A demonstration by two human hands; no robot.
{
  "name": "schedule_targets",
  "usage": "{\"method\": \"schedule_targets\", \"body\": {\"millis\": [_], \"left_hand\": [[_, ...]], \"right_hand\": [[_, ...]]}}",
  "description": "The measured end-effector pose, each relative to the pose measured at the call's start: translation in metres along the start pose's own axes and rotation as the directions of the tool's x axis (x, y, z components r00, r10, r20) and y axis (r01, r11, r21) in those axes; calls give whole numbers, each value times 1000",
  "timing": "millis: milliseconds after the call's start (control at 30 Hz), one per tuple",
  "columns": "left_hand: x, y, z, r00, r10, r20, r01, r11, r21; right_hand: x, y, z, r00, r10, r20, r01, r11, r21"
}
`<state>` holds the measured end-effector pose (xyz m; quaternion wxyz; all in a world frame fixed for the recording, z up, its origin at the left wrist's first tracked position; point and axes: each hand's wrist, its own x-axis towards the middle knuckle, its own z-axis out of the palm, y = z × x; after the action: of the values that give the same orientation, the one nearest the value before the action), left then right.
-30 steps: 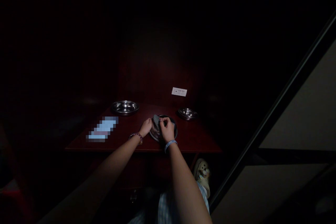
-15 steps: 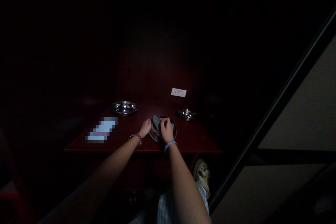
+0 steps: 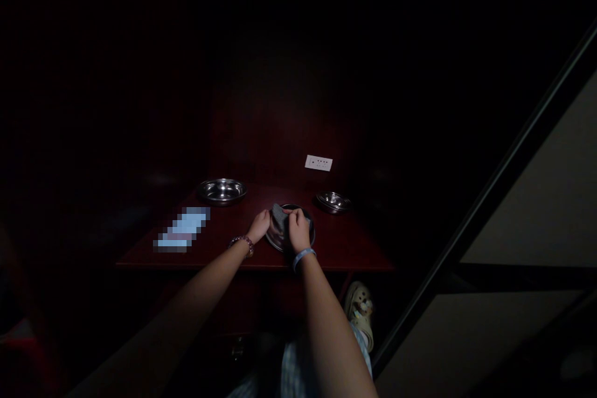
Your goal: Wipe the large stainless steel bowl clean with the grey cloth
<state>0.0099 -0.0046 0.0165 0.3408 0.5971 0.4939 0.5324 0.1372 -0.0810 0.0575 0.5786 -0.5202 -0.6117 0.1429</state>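
A round shiny metal dish [image 3: 276,239] is between my hands near the front of the dark red table [image 3: 224,242]. My left hand [image 3: 259,226], with a beaded bracelet at the wrist, is closed on the dish's left rim. Inside the dish, my right hand [image 3: 298,229] is closed on a grey cloth [image 3: 280,216] that bunches up beside the fingers. A light blue band circles the right wrist. The fingers hide part of the cloth and of the dish's right side.
Another metal dish [image 3: 222,191] stands at the back left, and stacked smaller metal bowls [image 3: 333,201] at the back right. A blurred-out bright rectangle [image 3: 184,229] lies at left. A white socket plate [image 3: 319,163] is on the wall. Below right is a clog-style shoe [image 3: 360,311].
My right hand has shifted very slightly with the cloth inside the dish. The left hand keeps its hold on the rim. The whole view has drifted a little.
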Motion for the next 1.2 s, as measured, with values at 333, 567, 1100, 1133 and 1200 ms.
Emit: {"method": "schedule_targets", "body": {"millis": [333,567,1100,1133,1200], "left_hand": [[3,-2,1,1000,9,8,-9,1000,-25],[3,-4,2,1000,-1,5,1,1000,-9],[4,-7,2,1000,-14,12,15,999,-37],[4,-7,2,1000,-9,16,10,999,-36],[3,-7,3,1000,1,23,-1,999,-37]], "right_hand": [[-1,1,2,998,-64,-22,63,997,-34],[1,5,2,997,-75,-10,75,997,-35],[1,3,2,999,-25,-26,27,997,79],[1,4,2,999,-27,-27,29,996,81],[1,5,3,999,-31,-33,33,996,81]]}}
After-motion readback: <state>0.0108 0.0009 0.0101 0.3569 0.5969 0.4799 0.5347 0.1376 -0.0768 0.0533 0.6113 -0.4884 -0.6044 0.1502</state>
